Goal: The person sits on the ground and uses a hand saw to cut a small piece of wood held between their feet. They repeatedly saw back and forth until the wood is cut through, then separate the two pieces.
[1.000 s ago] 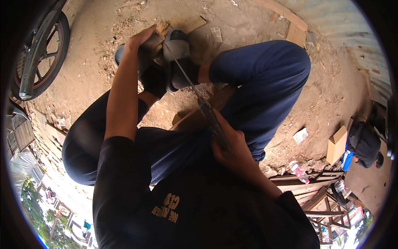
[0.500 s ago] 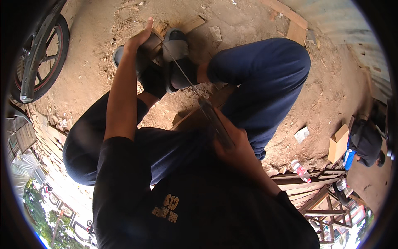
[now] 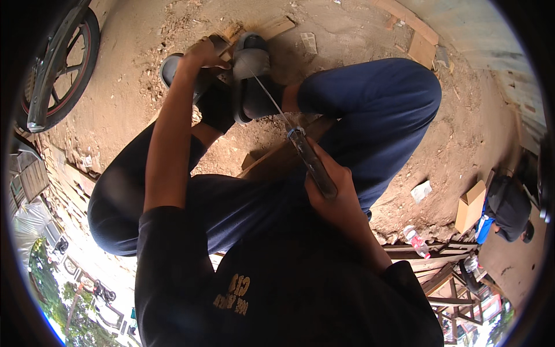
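In my right hand point(image 3: 330, 188) is a hand saw point(image 3: 313, 163), my fingers wrapped round its dark handle. Its thin blade, seen almost edge-on, points forward and left toward my feet. My left hand point(image 3: 202, 55) reaches down between my sandals, its fingers curled over a piece of wood point(image 3: 218, 44) and its thumb on the near side. The hand hides part of that wood. The grey-strapped right sandal point(image 3: 252, 65) stands against the wood, and the left sandal point(image 3: 170, 69) is beside my left hand. Another length of wood point(image 3: 276, 27) extends right past the sandal toe, with sawdust near it.
Beneath me is a wooden board point(image 3: 277, 155). A motorcycle wheel point(image 3: 87, 63) stands at the far left. To the right are a cardboard box point(image 3: 470, 206), a plastic bottle point(image 3: 416, 242), a wooden frame point(image 3: 454, 301) and a crouching person point(image 3: 509, 208). Corrugated metal sheeting point(image 3: 491, 34) rises at the far right.
My left hand has gone from a raised thumb to fingers curled over the wood. My right hand and the saw have shifted slightly right, and the view has moved a little.
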Action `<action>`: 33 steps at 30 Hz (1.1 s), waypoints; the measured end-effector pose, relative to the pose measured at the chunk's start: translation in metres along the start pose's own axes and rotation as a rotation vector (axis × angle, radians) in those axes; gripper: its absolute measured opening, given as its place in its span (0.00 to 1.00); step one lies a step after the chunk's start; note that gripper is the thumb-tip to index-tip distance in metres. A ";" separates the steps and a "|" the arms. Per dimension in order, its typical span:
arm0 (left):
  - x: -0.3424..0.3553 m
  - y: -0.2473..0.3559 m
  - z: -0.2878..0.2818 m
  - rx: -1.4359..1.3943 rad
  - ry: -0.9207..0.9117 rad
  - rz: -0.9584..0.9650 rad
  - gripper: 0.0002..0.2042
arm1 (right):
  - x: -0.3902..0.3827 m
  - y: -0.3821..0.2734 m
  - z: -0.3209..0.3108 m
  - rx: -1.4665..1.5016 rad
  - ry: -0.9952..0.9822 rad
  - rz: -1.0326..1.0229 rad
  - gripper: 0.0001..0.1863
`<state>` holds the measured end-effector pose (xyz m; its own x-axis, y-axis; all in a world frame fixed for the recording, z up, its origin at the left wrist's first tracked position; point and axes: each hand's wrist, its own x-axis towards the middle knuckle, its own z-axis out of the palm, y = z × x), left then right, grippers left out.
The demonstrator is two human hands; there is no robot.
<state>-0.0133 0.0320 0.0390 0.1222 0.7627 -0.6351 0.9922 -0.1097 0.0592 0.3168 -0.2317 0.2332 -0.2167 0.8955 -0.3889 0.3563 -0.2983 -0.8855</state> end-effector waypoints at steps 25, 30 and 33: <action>0.017 0.012 0.048 0.122 0.466 -0.209 0.28 | 0.025 -0.014 0.018 -0.084 -0.030 -0.054 0.33; 0.017 0.010 0.053 0.178 0.487 -0.202 0.32 | -0.009 -0.026 0.005 -0.106 -0.045 0.055 0.28; 0.011 0.013 0.051 0.135 0.457 -0.214 0.35 | 0.018 -0.012 0.009 -0.116 -0.054 -0.061 0.32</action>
<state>-0.0007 0.0065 -0.0060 -0.0545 0.9741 -0.2194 0.9879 0.0206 -0.1539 0.3006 -0.2151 0.2350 -0.2885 0.8910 -0.3506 0.4429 -0.2004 -0.8739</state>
